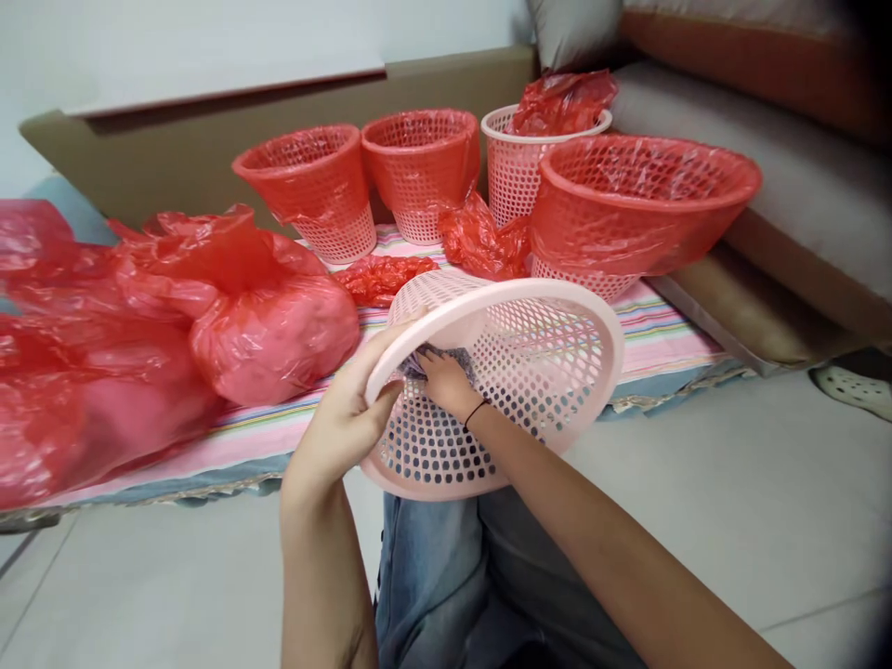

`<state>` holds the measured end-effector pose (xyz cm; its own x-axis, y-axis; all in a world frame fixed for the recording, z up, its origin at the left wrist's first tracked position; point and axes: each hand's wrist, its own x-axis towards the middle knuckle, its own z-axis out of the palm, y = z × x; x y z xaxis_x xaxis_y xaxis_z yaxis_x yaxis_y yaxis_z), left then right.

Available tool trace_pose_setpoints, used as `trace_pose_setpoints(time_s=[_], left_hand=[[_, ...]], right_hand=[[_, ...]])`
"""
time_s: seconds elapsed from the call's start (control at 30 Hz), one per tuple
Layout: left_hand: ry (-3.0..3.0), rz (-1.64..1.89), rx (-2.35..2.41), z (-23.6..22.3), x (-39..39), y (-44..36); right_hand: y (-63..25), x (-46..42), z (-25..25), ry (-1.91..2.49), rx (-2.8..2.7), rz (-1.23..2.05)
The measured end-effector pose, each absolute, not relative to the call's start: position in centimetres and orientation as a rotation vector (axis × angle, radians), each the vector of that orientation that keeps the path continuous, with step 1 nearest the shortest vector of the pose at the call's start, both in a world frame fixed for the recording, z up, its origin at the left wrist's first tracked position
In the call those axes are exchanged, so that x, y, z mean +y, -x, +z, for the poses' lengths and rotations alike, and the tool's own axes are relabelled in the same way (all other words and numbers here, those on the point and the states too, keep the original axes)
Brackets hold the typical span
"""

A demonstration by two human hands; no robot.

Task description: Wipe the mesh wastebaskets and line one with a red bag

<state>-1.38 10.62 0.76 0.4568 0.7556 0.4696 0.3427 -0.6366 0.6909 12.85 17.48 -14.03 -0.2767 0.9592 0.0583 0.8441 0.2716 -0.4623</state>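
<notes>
Holding item one: a pink mesh basket (516, 372), tipped on its side above the person's lap, just off the near edge of the low counter (669, 339) with its striped cloth. Left hand (341, 418): fingers curled around the rim at its left, thumb along the outer lip. Right hand (446, 381): reaching inside the basket, fingers pressed shut on a small grey cloth (425, 360) against the inner wall; a dark band sits at the wrist.

On the counter, toward the far edge: two baskets lined with red bags (310, 190) (422, 167), one white basket (512, 167) with a crumpled red bag (561, 102) stuffed in its mouth. Right edge: a wide lined basket (627, 209), lying tilted. Middle: loose red bags (480, 242). Left end: a large heap of red plastic (160, 316).

Risks, as judged: the basket hangs on one hand's rim grip only, so a firm push from inside could twist it loose onto the floor. The cloth may snag in the mesh holes. An elbow swing could knock the tilted wide basket off the counter's right edge.
</notes>
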Motion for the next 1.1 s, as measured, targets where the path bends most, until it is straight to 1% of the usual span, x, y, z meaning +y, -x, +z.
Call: trace_pose_setpoints(time_s=[0.2,0.37,0.6,0.7,0.87,0.93,1.0,1.1], left_hand=[[-2.148,1.198,0.992,-0.7,9.5,1.3],[-2.068,1.256,1.076,-1.8,8.5,1.9],[-1.941,1.332,1.060,-2.9,7.2,2.6],[-1.816,1.360,1.068,-3.7,6.7,3.3],[-1.614,1.383,1.144,-4.9,6.4,4.2],[-1.556,1.387,1.169,-5.2,6.5,4.1],[-1.526,1.399,1.168,-5.4,6.8,3.7],[-1.509,1.417,1.158,-5.8,7.0,2.9]], right_hand=[[-14.6,15.1,-13.0,1.447,-2.269,0.583],[-16.3,8.3,-12.6,1.303,-2.325,0.626],[-17.5,-1.7,-11.8,1.396,-2.277,0.857],[-17.7,-3.8,-11.1,1.394,-2.231,0.961],[-19.1,-5.0,-9.5,1.184,-2.072,1.148],[-19.7,-4.4,-8.6,1.139,-1.964,1.058],[-20.0,-3.0,-7.6,1.112,-1.930,0.813],[-19.8,1.0,-6.6,1.152,-2.086,0.387]])
